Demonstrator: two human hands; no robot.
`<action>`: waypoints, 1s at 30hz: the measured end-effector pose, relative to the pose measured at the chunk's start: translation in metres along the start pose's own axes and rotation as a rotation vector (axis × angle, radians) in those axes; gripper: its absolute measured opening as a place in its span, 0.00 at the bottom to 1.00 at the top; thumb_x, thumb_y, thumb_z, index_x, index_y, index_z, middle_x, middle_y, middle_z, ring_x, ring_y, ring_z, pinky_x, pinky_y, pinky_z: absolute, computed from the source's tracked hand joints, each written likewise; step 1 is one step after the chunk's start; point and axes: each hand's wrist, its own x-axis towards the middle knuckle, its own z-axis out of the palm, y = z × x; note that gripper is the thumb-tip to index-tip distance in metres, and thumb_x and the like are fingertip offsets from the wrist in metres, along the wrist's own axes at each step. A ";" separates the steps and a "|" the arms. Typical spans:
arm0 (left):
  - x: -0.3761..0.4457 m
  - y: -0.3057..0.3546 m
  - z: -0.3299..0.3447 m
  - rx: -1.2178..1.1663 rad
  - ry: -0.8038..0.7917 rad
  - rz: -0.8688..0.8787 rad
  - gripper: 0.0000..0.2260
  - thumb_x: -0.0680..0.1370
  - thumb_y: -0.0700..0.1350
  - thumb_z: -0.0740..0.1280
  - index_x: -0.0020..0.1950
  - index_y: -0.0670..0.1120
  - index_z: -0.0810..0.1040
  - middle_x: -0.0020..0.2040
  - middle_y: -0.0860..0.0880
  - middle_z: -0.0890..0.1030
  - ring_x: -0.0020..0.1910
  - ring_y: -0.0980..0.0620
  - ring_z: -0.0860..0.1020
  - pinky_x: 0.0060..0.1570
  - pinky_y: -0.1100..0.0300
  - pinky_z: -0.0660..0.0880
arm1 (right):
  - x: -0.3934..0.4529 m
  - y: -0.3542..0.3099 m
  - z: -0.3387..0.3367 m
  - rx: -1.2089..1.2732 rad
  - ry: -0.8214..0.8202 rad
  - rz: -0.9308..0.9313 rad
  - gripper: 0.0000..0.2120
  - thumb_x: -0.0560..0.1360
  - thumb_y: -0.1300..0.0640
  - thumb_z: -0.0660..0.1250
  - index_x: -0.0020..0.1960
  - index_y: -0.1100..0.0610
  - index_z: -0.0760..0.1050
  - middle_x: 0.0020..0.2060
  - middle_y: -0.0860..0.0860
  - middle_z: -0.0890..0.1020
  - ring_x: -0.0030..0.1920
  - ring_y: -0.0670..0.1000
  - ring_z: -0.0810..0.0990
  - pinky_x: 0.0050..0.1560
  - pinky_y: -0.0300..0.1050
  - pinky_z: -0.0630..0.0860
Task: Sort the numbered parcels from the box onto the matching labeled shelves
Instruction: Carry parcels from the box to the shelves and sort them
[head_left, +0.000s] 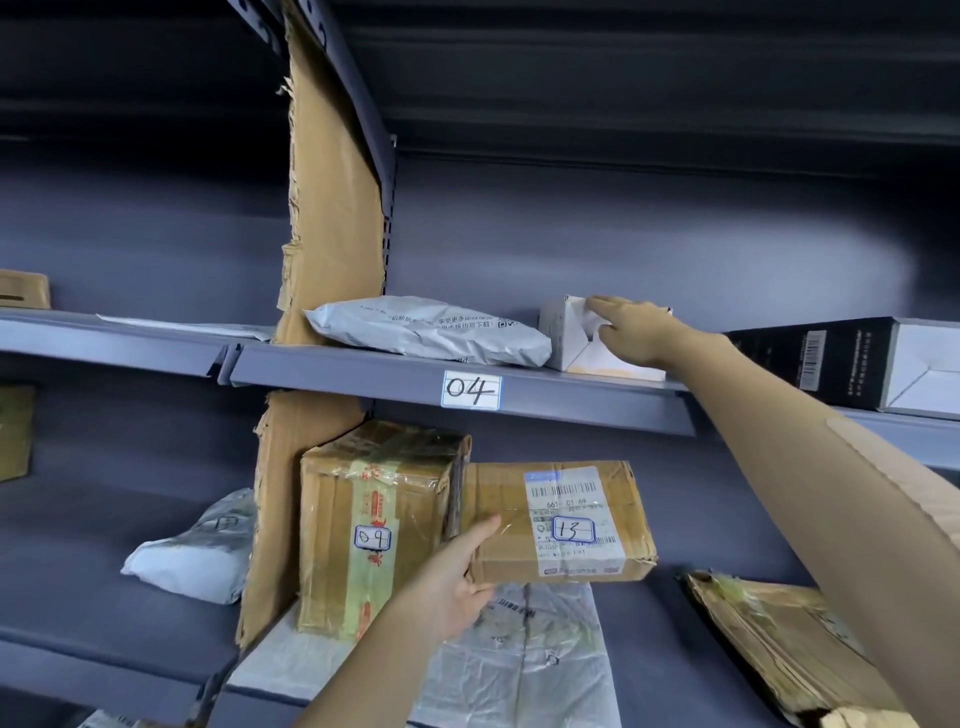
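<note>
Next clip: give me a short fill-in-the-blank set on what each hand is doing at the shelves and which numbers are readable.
1. The left hand holds a flat cardboard parcel whose handwritten number is ____.
2. The right hand touches a ____ box on the upper shelf.
3. That shelf's label reads ____.
4. The taped carton on the lower shelf is marked ____.

Missing words: 13; white; 04; 09

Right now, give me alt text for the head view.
A left hand grips a cardboard parcel marked 13 before grey shelves, while the right hand touches a white box on the shelf labeled 04. A box marked 09 stands below.
</note>
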 end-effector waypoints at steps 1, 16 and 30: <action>0.000 0.000 -0.001 -0.006 0.001 -0.005 0.15 0.72 0.42 0.73 0.54 0.43 0.71 0.54 0.36 0.79 0.55 0.42 0.77 0.68 0.53 0.66 | 0.001 -0.001 0.001 -0.004 -0.024 -0.001 0.25 0.82 0.60 0.47 0.78 0.55 0.49 0.77 0.52 0.51 0.76 0.58 0.53 0.72 0.48 0.51; 0.007 -0.016 -0.008 0.053 0.042 -0.014 0.21 0.70 0.45 0.74 0.61 0.46 0.73 0.59 0.40 0.78 0.61 0.42 0.75 0.70 0.53 0.65 | 0.013 -0.004 0.013 -0.003 -0.171 0.013 0.25 0.84 0.54 0.45 0.78 0.54 0.40 0.77 0.52 0.38 0.76 0.62 0.38 0.74 0.55 0.41; -0.061 -0.037 -0.007 -0.028 0.072 -0.016 0.11 0.74 0.43 0.72 0.54 0.46 0.76 0.54 0.43 0.82 0.54 0.46 0.79 0.63 0.56 0.72 | -0.024 0.005 0.004 0.231 0.163 -0.135 0.25 0.82 0.52 0.52 0.74 0.65 0.56 0.74 0.60 0.59 0.74 0.60 0.54 0.70 0.57 0.54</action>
